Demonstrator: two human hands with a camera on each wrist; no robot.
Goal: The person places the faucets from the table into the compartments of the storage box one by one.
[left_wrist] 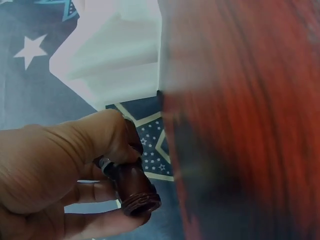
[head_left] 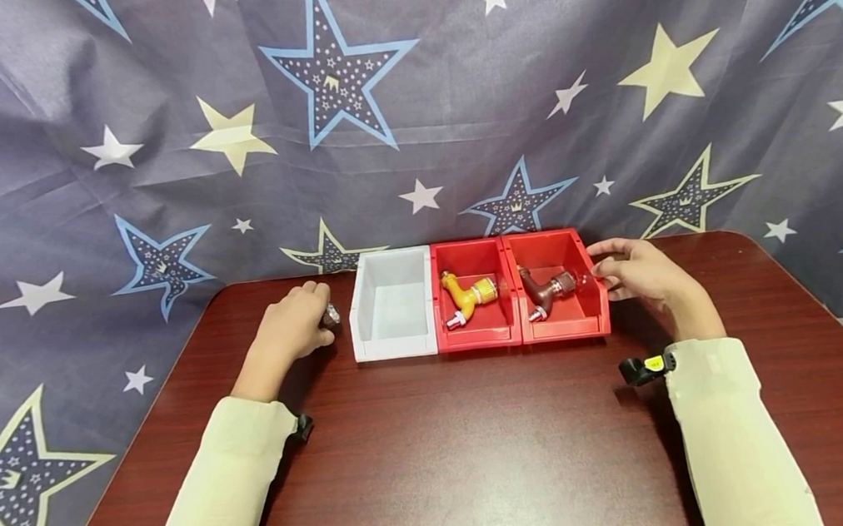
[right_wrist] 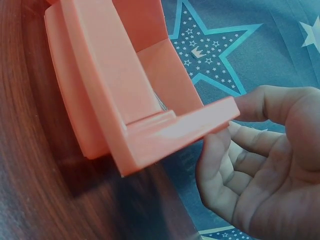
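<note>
My left hand (head_left: pixel 287 325) grips a dark brown tap (left_wrist: pixel 134 185), left of the white bin (head_left: pixel 396 347). Its ribbed round end and a bit of chrome show in the left wrist view; fingers cover the rest. A yellow tap (head_left: pixel 465 297) lies in the middle red bin (head_left: pixel 481 337). Another brown tap (head_left: pixel 547 291) rests inside the right red bin (head_left: pixel 566 330). At that bin's right side wall (right_wrist: pixel 185 127), my right hand (head_left: pixel 644 277) holds the edge between thumb and fingers. No tap shows inside the white bin.
The three bins stand side by side at the back of a dark red wooden table (head_left: pixel 475 442). Right behind the table hangs a grey curtain (head_left: pixel 456 143) with stars. Each wrist wears a small black camera (head_left: pixel 637 371).
</note>
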